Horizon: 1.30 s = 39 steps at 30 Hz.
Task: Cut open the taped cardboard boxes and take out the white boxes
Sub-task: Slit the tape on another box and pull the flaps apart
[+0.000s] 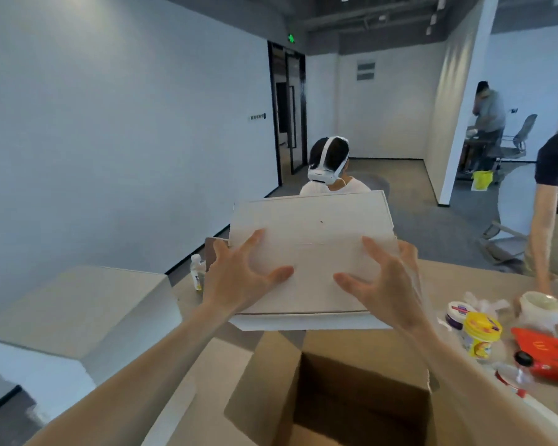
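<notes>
Extraction step: your left hand [239, 275] and right hand [384, 278] lay wide-splayed fingers on the white box [310, 220], mid-frame above the opened cardboard box [351, 397]. Next, probably: set it on the counter [448, 275].

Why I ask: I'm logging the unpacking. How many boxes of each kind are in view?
White boxes: 2, one in the middle, one at left
Open cardboard box: 1
Total: 3
</notes>
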### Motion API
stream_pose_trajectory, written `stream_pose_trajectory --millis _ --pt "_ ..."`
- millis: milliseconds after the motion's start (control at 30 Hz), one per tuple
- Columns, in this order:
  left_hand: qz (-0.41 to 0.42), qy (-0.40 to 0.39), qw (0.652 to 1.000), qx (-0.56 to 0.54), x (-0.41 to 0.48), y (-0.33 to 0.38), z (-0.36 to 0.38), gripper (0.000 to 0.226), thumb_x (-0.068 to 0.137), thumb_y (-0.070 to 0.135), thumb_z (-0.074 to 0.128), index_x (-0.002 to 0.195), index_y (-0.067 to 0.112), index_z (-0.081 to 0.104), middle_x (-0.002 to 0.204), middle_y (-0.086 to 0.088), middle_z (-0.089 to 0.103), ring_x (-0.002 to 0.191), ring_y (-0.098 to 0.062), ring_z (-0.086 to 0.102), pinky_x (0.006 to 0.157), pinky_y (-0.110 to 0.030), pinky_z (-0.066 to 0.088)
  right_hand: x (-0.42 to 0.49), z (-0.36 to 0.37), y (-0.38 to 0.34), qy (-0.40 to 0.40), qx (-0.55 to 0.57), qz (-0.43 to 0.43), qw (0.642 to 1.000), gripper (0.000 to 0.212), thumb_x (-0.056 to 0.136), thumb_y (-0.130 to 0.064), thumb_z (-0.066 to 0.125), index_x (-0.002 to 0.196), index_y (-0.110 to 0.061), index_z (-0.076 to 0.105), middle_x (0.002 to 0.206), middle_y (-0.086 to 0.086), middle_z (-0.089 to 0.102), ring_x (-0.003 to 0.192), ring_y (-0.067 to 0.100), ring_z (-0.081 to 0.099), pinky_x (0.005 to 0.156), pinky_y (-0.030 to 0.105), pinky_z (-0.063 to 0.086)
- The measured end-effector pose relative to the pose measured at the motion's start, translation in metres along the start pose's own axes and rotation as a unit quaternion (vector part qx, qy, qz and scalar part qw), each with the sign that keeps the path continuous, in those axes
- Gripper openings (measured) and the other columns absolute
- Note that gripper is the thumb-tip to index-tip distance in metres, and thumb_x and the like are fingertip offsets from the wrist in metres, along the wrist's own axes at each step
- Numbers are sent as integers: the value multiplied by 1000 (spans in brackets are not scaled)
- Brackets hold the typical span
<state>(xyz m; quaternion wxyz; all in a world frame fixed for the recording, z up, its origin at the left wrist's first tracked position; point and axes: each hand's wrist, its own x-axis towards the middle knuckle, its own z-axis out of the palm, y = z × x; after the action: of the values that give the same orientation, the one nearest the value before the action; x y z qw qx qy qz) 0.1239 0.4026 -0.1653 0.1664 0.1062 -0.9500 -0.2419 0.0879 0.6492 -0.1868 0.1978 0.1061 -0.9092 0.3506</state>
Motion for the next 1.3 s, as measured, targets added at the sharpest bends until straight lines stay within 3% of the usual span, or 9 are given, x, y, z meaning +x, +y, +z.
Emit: stream_pose_trajectory --millis 167,300,467,567,700,767,867,1133,1300 --pt "-46 56 997 30 5 -8 -57 94 64 87 61 146 58 23 113 4 27 112 -32 56 98 -42 44 27 4 -47 -10 19 -43 999 92 68 -70 71 145 -29 43 144 9 38 130 32 42 97 48 48" --pt "-71 76 993 63 9 -30 -101 94 63 90 57 145 60 23 114 1 28 121 -32 52 104 -45 41 37 15 -94 -27 13 -60 998 103 59 -88 50 147 -38 35 153 13 30 139 35 33 96 51 46" --pt "-97 75 989 77 12 -76 -156 93 64 90 57 146 60 24 116 -1 30 124 -34 51 107 -46 39 32 35 -166 -58 1 -71 996 93 71 -74 64 150 -41 28 156 16 25 144 32 25 108 46 34" --pt "-104 67 989 87 16 -114 -184 92 64 90 57 145 60 24 116 -1 30 125 -35 51 108 -46 38 24 56 -207 -86 10 -66 994 91 74 -70 66 150 -37 31 155 12 23 135 32 42 101 40 39" --pt "-113 34 988 102 26 -177 -216 98 62 93 55 148 59 22 118 -2 31 128 -34 49 108 -47 38 15 102 -257 -105 19 -55 993 91 72 -71 66 149 -35 34 143 11 41 139 36 33 97 41 42" --pt "-121 15 986 116 34 -211 -228 100 61 94 53 148 58 22 127 -5 34 129 -35 48 110 -47 37 10 130 -278 -126 18 -43 991 94 70 -76 63 149 -35 34 134 11 52 132 34 43 94 41 43" --pt "-132 -26 983 129 49 -254 -243 97 65 93 52 149 55 23 138 -8 33 131 -35 47 111 -46 36 6 163 -308 -144 17 -30 989 94 69 -78 62 148 -33 37 137 9 53 122 30 55 91 40 46" --pt "-86 -129 986 67 88 -335 -266 102 55 97 48 146 52 36 159 -3 31 147 -24 28 119 -46 26 10 198 -367 -177 -47 2 983 77 70 -73 66 132 -28 57 131 4 58 118 27 57 84 36 43" --pt "-68 -162 983 62 97 -360 -285 82 76 81 55 149 49 35 160 3 30 151 -21 16 120 -45 20 2 215 -392 -179 -70 -7 981 68 72 -73 63 121 -27 62 125 6 60 115 28 57 77 36 39"
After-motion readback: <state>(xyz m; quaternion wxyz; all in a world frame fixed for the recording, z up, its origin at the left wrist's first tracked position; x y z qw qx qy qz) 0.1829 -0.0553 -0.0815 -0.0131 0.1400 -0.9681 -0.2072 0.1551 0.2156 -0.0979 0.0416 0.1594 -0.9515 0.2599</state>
